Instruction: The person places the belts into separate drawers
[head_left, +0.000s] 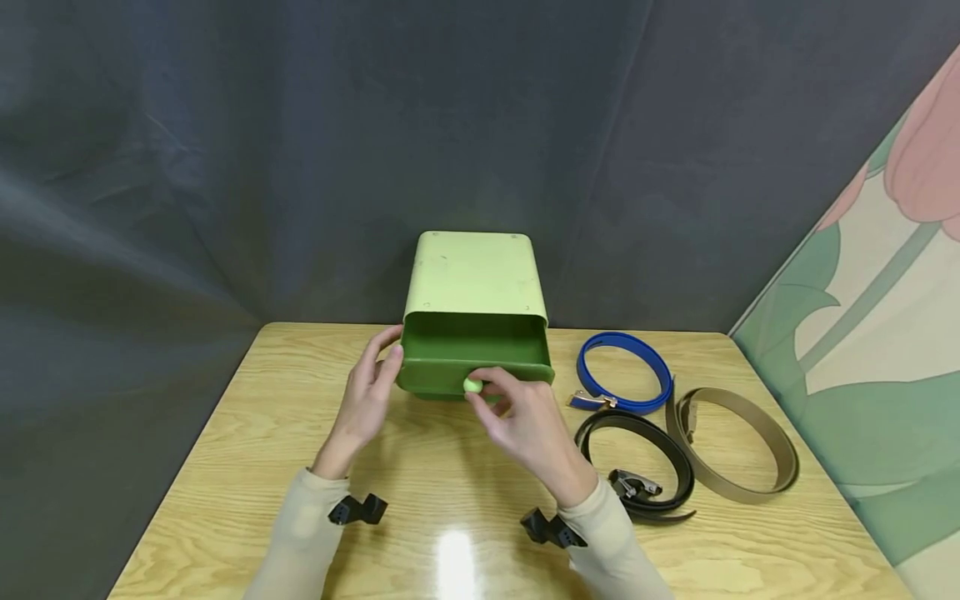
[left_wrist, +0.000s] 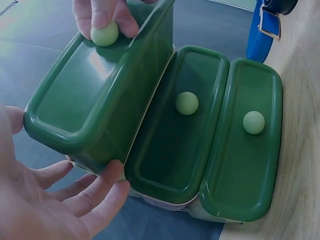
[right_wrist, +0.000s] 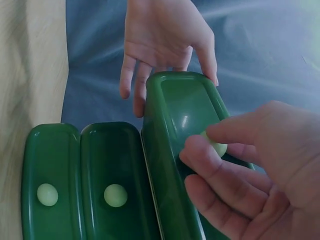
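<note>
A small cabinet (head_left: 477, 271) with a pale green top stands near the back of the table. Its top drawer (head_left: 435, 373) is pulled out, and the inside visible in the head view is bare. My right hand (head_left: 534, 429) pinches the round pale knob (head_left: 472, 386) of that drawer between thumb and fingers. At the cabinet's left side my left hand (head_left: 366, 400) rests with fingers extended, its fingertips by the drawer's edge. Below, the middle drawer (left_wrist: 170, 150) and the bottom drawer (left_wrist: 240, 175) sit pushed in, each with a round knob.
To the right of the cabinet lie a coiled blue belt (head_left: 660, 379), a black belt (head_left: 684, 467) with a metal buckle, and an olive-tan belt (head_left: 783, 454). A dark curtain (head_left: 480, 117) hangs behind the wooden table (head_left: 247, 467). A floral panel (head_left: 885, 333) borders the right side.
</note>
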